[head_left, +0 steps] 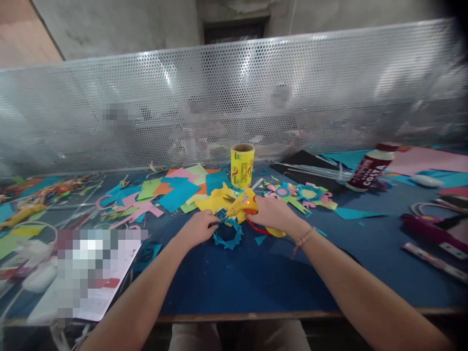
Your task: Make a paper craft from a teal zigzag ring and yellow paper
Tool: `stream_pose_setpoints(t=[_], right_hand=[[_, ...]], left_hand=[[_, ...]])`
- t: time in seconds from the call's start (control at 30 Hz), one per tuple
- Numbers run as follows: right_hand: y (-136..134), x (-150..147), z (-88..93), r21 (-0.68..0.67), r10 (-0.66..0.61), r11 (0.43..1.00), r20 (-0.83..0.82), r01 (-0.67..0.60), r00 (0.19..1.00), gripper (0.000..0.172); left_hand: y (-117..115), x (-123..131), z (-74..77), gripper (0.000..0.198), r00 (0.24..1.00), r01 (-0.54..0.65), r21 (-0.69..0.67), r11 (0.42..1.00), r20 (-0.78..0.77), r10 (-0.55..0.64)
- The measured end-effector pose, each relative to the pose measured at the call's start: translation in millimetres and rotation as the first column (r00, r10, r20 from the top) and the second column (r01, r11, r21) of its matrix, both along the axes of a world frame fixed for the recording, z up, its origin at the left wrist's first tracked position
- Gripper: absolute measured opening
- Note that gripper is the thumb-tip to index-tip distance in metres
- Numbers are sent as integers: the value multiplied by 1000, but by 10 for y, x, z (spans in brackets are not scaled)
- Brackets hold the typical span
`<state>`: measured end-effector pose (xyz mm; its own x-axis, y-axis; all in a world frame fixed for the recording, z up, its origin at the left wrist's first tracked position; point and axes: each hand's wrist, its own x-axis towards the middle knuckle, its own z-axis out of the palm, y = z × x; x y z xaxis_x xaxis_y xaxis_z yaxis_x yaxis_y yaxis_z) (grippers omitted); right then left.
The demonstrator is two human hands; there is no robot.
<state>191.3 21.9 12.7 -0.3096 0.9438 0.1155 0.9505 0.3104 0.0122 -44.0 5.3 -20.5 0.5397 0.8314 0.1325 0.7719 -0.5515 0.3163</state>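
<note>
My left hand (pixel 199 228) is closed, its fingertips pinching the upper left edge of a blue paper ring (pixel 228 236) with a jagged, fringed rim. The ring lies on the table. Wrapped round a yellow and orange glue gun (pixel 242 204) is my right hand (pixel 272 213), with the gun's front just above the ring. A red curved piece (pixel 258 228) shows below that hand; its full shape is hidden. Yellow cut paper (pixel 210 202) lies behind the ring, with dark pointed blades resting on it. Beyond stands a yellow cardboard tube (pixel 242 166).
Coloured paper pieces (pixel 179 192) lie at centre left. Paper flowers (pixel 309 192), a tilted dark red bottle (pixel 373 168) and clear sticks (pixel 314 170) are right. A phone-like slab (pixel 106 297) lies front left, a purple tool (pixel 435 236) far right. A perforated metal panel (pixel 234 73) closes the back.
</note>
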Motion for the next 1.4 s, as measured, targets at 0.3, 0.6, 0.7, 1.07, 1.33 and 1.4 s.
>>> stream_pose_setpoints(t=[0.3, 0.6, 0.7, 1.07, 1.33, 1.4], right_hand=[[-37, -41, 6, 23, -13, 1000, 40, 12, 999, 40], [23, -23, -75, 22, -7, 1000, 31, 6, 999, 38], [33, -13, -94, 21, -2, 1000, 40, 1, 999, 37], [49, 11, -109, -20, 42, 999, 28, -41, 999, 28], [29, 5, -65, -43, 54, 998, 22, -53, 998, 27], [20, 5, -58, -43, 56, 998, 19, -55, 998, 26]], left_hand=[[-9, 11, 26, 28, 1000, -4, -14, 1000, -27, 3], [-29, 24, 40, 29, 999, -6, -22, 1000, -48, 5], [-29, 25, 49, 28, 998, -1, -16, 1000, -60, 0], [-24, 26, 66, 27, 999, -13, -31, 999, -50, 11], [-33, 28, 63, 29, 998, -6, -30, 1000, -56, 4], [-28, 24, 58, 30, 999, -5, -40, 999, -50, 3]])
